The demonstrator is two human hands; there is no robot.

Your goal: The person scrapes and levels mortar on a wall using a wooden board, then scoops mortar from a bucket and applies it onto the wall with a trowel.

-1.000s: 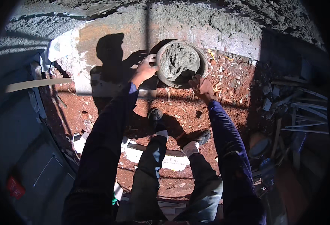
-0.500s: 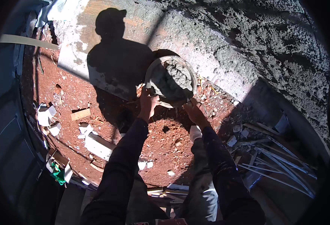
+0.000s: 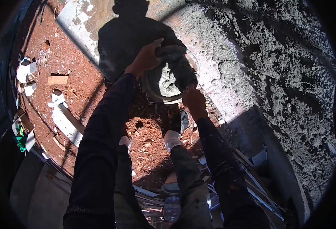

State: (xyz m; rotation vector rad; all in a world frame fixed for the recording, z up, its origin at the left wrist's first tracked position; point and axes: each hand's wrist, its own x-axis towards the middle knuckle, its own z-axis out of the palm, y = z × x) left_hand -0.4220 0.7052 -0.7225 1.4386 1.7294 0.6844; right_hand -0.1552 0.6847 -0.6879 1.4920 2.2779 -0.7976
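A round grey bucket (image 3: 153,87) is sitting or hanging just beyond the person's feet, where the red dirt (image 3: 80,49) is meeting a pale slab (image 3: 74,21); whether it is touching the ground cannot be told. Wet cement (image 3: 168,81) is showing inside, partly in shade. The left hand (image 3: 147,57) is gripping the bucket's rim on the far left side, its index finger stretching outward. The right hand (image 3: 194,101) is curling at the near right edge; what its fingers are holding, rim or tool, cannot be told. The person's shadow (image 3: 118,38) is falling across the slab. One dark shoe (image 3: 184,121) is standing just below the bucket. Rough grey cement (image 3: 290,84) is covering the right side, while a wood block (image 3: 57,80) and a long white piece (image 3: 65,124) are lying on the dirt at left.
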